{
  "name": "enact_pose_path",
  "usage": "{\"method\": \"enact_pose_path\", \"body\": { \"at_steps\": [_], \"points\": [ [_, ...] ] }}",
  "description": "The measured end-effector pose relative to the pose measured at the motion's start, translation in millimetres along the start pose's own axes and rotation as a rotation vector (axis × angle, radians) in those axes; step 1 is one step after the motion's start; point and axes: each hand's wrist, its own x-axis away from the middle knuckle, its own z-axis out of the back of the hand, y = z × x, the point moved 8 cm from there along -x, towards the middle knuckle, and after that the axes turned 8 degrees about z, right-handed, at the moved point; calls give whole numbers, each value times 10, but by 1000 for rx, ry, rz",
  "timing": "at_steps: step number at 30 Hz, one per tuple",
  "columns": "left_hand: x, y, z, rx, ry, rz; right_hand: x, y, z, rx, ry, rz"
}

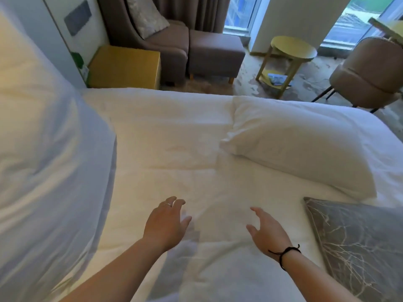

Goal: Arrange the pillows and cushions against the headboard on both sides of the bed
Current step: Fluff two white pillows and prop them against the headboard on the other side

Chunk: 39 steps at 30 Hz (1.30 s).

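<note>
Bed [174, 138]: white duvet lying smooth across it.
Left hand [166, 222]: hovering over the duvet, fingers spread and relaxed, gripping nothing; ring [168, 204] showing on one finger.
Right hand [267, 231]: hovering beside it, fingers loose, gripping nothing; black cord [285, 252] circling the wrist.
Pillow [298, 147]: lying flat on the bed's right half, well apart from both hands.
Cushion [362, 245]: grey, branch-patterned, lying just below the pillow at the right edge.
Large pillow [48, 149]: standing at far left, filling that side.
Armchair [152, 33], ottoman [216, 51], round table [292, 49]: standing beyond the bed.
</note>
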Motion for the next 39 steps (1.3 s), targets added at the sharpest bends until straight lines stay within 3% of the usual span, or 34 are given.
{"method": "enact_pose_path", "body": {
  "at_steps": [5,9,13,20,26,30,33,36,39],
  "points": [
    [-1137,240,-976,-139,53,-20,-1016,513,-90,127,44,89],
    [-1759,158,-1505,-27,127,25,-1786,532,-194,296,90,208],
    [-1861,20,-1831,-44,338,77,-2643,399,65,512,237,274],
    [-2017,-40,-2043,-79,351,86,-3822,201,486,748,420,261],
    [-2066,-79,-2131,-109,357,74,-3949,232,454,572,574,217],
    [-2090,-105,-2158,-112,364,60,-3985,360,511,340,498,85],
    [-2102,-89,-2142,-105,369,50,-3748,441,478,179,484,92],
    [-2081,-86,-2105,-75,356,47,-3330,423,308,166,415,138],
    [-2051,-73,-2013,9,255,21,-2788,440,93,111,324,142]
  ]
}}
